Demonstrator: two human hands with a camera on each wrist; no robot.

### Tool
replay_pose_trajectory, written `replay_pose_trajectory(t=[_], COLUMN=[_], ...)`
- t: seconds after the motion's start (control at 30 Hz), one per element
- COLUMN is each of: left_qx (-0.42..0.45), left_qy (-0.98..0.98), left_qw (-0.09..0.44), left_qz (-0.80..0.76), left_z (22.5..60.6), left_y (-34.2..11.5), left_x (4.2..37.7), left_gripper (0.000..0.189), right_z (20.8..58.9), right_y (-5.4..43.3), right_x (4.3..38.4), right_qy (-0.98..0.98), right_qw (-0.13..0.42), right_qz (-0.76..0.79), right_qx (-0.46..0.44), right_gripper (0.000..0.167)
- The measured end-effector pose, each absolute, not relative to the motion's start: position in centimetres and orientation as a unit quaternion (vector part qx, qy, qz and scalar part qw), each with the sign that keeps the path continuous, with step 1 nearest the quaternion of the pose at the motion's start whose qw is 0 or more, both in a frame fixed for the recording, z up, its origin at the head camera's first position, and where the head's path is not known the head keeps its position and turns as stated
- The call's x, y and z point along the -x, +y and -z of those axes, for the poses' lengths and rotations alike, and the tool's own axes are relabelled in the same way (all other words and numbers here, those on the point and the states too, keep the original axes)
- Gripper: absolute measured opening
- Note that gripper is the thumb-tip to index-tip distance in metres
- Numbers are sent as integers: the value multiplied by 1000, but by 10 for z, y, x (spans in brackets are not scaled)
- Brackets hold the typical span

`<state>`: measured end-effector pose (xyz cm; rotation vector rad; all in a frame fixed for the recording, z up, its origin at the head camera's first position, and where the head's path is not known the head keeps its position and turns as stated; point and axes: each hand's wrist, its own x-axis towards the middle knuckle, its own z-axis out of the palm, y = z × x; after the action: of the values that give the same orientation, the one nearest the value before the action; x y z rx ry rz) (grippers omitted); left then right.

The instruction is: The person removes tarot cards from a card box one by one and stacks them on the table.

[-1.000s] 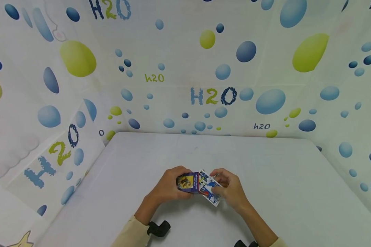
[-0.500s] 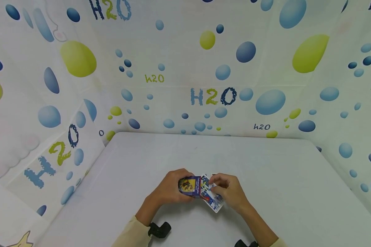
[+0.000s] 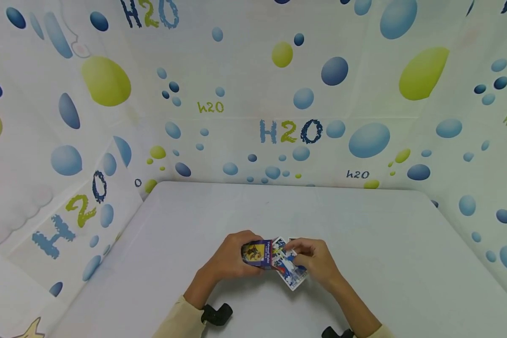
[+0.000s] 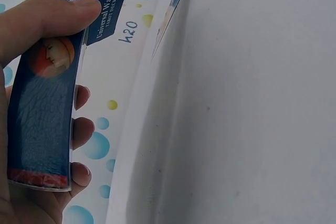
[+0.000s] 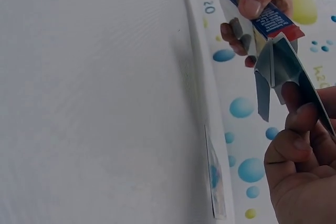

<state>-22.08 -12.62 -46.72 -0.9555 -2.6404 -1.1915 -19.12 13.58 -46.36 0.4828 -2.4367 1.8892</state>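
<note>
In the head view, my left hand (image 3: 234, 257) grips a tarot card box (image 3: 253, 253) with a yellow picture panel. The left wrist view shows the box's blue side (image 4: 42, 114), my thumb across it and fingertips curled round the far edge. An open flap (image 4: 109, 14) reads "Universal Waite Tarot Deck". Blue-and-white patterned cards (image 3: 288, 271) lie at a slant against the box's open end, where my right hand (image 3: 320, 263) pinches them. The right wrist view catches the raised flap (image 5: 262, 95) and a card's dark face (image 5: 294, 64) above my curled right fingers.
Both hands are over a white table (image 3: 194, 211). A white backdrop (image 3: 245, 80) with bubbles and "H2O" lettering rises behind and beside it. Black wrist devices (image 3: 217, 313) sit below each hand. A thin printed sliver (image 5: 215, 182) shows low in the right wrist view.
Both hands have come slightly lower with the box and cards. My right fingers have shifted on the cards, and more of the slanted card faces show now.
</note>
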Motion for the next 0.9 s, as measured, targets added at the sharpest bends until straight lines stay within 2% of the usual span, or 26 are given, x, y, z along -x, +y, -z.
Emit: replay_pose_trajectory(t=[0.9], left_qx=[292], left_qy=[-864], left_qw=[76], left_qz=[402], left_z=[470], left_y=[-140], left_x=[229], left_gripper=[63], right_z=[469], right_y=[141], right_x=[201], right_qy=[-796], right_qw=[29], right_qz=[-605], right_qx=[15], right_gripper=[29])
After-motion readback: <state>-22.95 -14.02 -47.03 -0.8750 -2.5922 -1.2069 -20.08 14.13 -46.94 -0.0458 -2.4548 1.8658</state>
